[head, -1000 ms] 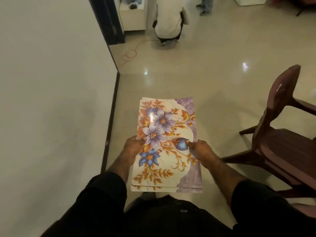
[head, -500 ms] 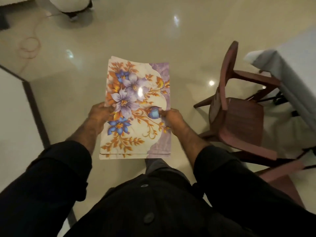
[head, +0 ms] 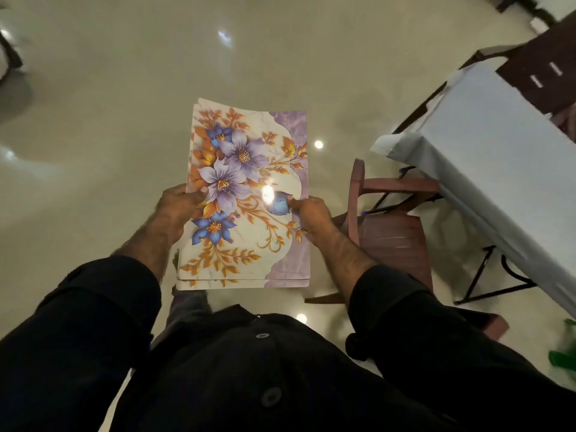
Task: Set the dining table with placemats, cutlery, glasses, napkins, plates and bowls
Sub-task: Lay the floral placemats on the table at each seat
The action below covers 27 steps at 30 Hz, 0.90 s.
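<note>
1. left hand (head: pixel 179 202) grips the left edge of the stack of placemats (head: pixel 246 194), thumb on top over the flower print, fingers curled under
2. right hand (head: pixel 308 210) pinches the right edge of the same stack, thumb on top beside the blue bud, other fingers hidden beneath
3. stack is held in the air between both hands, in front of the body, over the glossy floor (head: pixel 124 88); long side runs near to far, floral side up
4. offset edges at the near and far ends show several mats; exact count cannot be told
5. both forearms come out of dark sleeves (head: pixel 93 307)
6. brown chair (head: pixel 389 232) stands just right of the right hand
7. table (head: pixel 498 169) with a light cloth is further right, apart from the stack
8. dark chair (head: pixel 542 67) at far right behind the table
9. green thing (head: pixel 564 353) at near right edge, blurred
</note>
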Available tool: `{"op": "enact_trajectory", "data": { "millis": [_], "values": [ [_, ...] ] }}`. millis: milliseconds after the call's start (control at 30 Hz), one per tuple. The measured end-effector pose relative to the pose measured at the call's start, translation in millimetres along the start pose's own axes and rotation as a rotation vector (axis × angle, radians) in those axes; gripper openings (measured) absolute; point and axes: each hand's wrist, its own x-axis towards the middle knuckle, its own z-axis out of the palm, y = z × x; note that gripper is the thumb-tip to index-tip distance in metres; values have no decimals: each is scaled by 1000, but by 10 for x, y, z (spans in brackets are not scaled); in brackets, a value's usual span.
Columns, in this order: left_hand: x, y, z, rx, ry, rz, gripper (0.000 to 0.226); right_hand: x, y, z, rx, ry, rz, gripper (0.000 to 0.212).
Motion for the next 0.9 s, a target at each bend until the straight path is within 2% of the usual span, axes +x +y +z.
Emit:
{"op": "enact_trajectory", "data": {
  "millis": [167, 300, 367, 467, 533, 667, 733, 833, 867, 900],
  "values": [
    [997, 878, 345, 121, -295, 18, 35, 667, -574, 8, 117, 168, 47, 30],
    [1619, 1550, 592, 226, -460, 21, 58, 1003, -976, 5, 281, 277, 67, 30],
    [1952, 1865, 752, 287, -512, 29, 67, 1160, -1133, -21, 355, 301, 72, 28],
    [2434, 2262, 1099, 332, -541, 45, 59, 1430, -1330, -113, 450, 340, 71, 17],
    [2754, 2467, 1388, 360, -557, 56, 56, 1670, -1467, -244, 484, 348, 63, 20],
    [3375, 2728, 2056, 404, -580, 83, 73, 2269, -1738, -651, 538, 384, 59, 20],
    [3616, 2872, 2435, 423, -548, 78, 60, 2600, -1883, -904, 542, 418, 64, 19],
    [3863, 3210, 3035, 418, -543, 96, 15, 3042, -2178, -1345, 469, 511, 68, 15],
    [3932, 3338, 3225, 418, -559, 95, 9, 3179, -2289, -1523, 428, 528, 61, 18],
    [3996, 3472, 3413, 410, -595, 83, 13, 3319, -2382, -1708, 410, 555, 45, 21]
  ]
}}
